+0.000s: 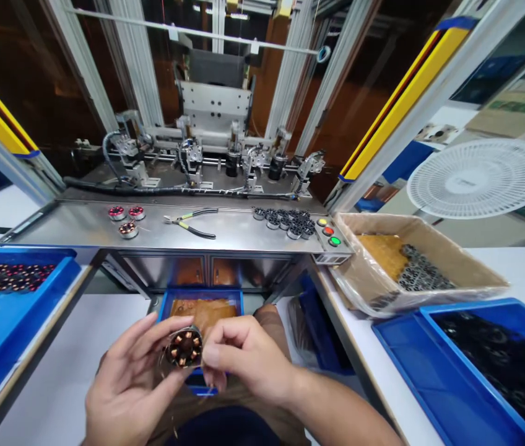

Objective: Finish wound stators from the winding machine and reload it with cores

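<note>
My left hand [127, 378] holds a motor stator [184, 347] between thumb and fingers, its ring of copper coils facing me. Right beside it is my right hand [248, 353], thumb and forefinger pinched together at the stator's edge. Thin copper wire ends seem to hang below those fingers, but what exactly the pinch holds is too small to make out. Beneath both hands sits a blue bin [239, 297] lined with brown paper. On the metal ledge lie cutting pliers [192, 222] with yellow-and-black handles, and to their left three wound stators [127, 229].
Black stator cores [290, 222] crowd the ledge's right, beside a button box [332, 238]. Behind stands a winding machine [216, 148]. A blue tray [12, 334] at left carries wound stators. At right are a plastic-lined carton [471, 282], another blue bin [411, 365] and a white fan [480, 179].
</note>
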Demonstrator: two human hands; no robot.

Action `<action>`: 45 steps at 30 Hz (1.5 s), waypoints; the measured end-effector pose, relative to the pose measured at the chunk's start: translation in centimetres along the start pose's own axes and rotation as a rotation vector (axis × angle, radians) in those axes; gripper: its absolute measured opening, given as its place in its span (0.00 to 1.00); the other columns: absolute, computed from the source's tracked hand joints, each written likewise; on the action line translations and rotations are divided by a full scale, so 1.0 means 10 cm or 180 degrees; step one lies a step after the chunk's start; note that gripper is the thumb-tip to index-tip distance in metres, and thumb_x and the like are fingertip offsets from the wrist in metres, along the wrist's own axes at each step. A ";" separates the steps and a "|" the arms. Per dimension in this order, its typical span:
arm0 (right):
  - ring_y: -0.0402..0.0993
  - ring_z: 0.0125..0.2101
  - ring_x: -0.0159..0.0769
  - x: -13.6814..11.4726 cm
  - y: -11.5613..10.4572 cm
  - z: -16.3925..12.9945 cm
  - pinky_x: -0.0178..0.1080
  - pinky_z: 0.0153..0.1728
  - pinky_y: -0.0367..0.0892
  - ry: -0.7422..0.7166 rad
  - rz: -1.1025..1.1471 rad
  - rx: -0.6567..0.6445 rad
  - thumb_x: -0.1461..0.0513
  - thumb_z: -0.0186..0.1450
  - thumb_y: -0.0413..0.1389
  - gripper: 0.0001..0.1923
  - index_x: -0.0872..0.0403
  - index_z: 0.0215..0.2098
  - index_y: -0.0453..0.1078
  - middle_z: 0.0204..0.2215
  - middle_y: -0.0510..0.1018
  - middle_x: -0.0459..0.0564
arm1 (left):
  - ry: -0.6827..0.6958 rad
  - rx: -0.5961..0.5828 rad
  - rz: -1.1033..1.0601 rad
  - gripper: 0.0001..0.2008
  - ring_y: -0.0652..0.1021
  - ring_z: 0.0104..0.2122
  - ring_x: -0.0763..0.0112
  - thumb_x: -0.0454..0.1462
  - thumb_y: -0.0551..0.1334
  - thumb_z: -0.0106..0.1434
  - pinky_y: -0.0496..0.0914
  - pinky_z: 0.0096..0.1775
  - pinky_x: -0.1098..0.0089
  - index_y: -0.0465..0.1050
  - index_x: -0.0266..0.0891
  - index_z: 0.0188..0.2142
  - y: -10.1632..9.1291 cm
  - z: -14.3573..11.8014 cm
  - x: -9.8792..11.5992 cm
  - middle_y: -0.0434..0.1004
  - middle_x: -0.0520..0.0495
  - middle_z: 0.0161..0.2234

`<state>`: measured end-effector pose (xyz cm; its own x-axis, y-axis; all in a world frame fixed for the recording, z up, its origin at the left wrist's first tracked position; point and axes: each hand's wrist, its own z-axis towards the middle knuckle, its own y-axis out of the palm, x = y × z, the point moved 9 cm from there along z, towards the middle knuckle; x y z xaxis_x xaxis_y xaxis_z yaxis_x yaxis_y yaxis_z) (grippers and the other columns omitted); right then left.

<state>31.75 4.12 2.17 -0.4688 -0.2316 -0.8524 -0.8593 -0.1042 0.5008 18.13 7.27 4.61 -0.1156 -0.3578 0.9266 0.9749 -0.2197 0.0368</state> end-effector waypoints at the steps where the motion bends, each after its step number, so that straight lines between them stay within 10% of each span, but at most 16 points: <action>1: 0.66 0.16 0.23 0.01 -0.01 0.01 0.29 0.18 0.61 0.0070 0.0206 -0.0109 0.50 0.52 0.68 0.21 0.57 0.22 0.69 0.18 0.74 0.43 | -0.0216 0.0030 -0.0072 0.29 0.85 0.39 0.61 0.34 0.72 0.54 0.81 0.41 0.66 0.69 0.49 0.54 0.00 0.00 -0.04 0.85 0.48 0.42; 5: 0.68 0.15 0.25 0.03 -0.14 -0.02 0.29 0.16 0.61 0.0224 0.0444 -0.0732 0.52 0.51 0.70 0.19 0.57 0.20 0.70 0.18 0.75 0.44 | -0.1013 0.0168 -0.0317 0.30 0.84 0.39 0.62 0.39 0.75 0.51 0.81 0.43 0.66 0.69 0.51 0.52 -0.02 -0.03 -0.16 0.85 0.50 0.41; 8: 0.72 0.20 0.28 0.16 -0.24 -0.08 0.31 0.21 0.66 0.0276 -0.0040 -0.1089 0.53 0.53 0.69 0.17 0.58 0.22 0.73 0.21 0.76 0.46 | -0.0780 -0.0038 -0.0400 0.29 0.84 0.39 0.63 0.36 0.73 0.53 0.80 0.41 0.68 0.69 0.52 0.53 -0.01 0.01 -0.11 0.85 0.50 0.40; 13: 0.76 0.22 0.26 0.51 -0.19 -0.04 0.28 0.24 0.70 0.0341 0.0380 -0.0369 0.55 0.44 0.74 0.22 0.59 0.30 0.74 0.25 0.80 0.47 | 0.0379 -0.0186 0.0015 0.35 0.82 0.42 0.67 0.24 0.69 0.53 0.79 0.43 0.69 0.69 0.54 0.56 -0.02 0.12 0.07 0.83 0.51 0.41; 19: 0.72 0.14 0.25 0.55 0.03 -0.03 0.27 0.16 0.68 0.0269 0.0744 0.0090 0.54 0.46 0.73 0.21 0.59 0.28 0.71 0.18 0.78 0.44 | 0.0616 -0.0334 0.0256 0.39 0.79 0.43 0.70 0.21 0.66 0.54 0.78 0.43 0.74 0.64 0.51 0.61 0.07 0.09 0.05 0.77 0.49 0.44; 34: 0.68 0.14 0.23 0.12 -0.31 -0.04 0.26 0.16 0.64 0.0060 0.0239 0.0192 0.51 0.51 0.70 0.20 0.59 0.26 0.72 0.16 0.75 0.43 | -0.0764 -0.1189 -0.0235 0.30 0.78 0.52 0.69 0.30 0.62 0.65 0.73 0.50 0.74 0.59 0.56 0.62 0.27 0.01 -0.29 0.78 0.46 0.55; 45: 0.63 0.15 0.21 0.34 -0.35 -0.14 0.27 0.16 0.56 0.0161 -0.0582 -0.0034 0.51 0.52 0.70 0.21 0.58 0.22 0.70 0.15 0.70 0.40 | -0.0772 -0.0756 -0.0333 0.34 0.82 0.40 0.72 0.32 0.71 0.56 0.77 0.42 0.76 0.63 0.56 0.58 0.22 0.03 -0.28 0.81 0.51 0.45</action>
<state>33.46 2.31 -2.24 -0.2938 -0.2561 -0.9209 -0.9269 -0.1591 0.3400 20.62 8.11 2.23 -0.1361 -0.1024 0.9854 0.8854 -0.4588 0.0746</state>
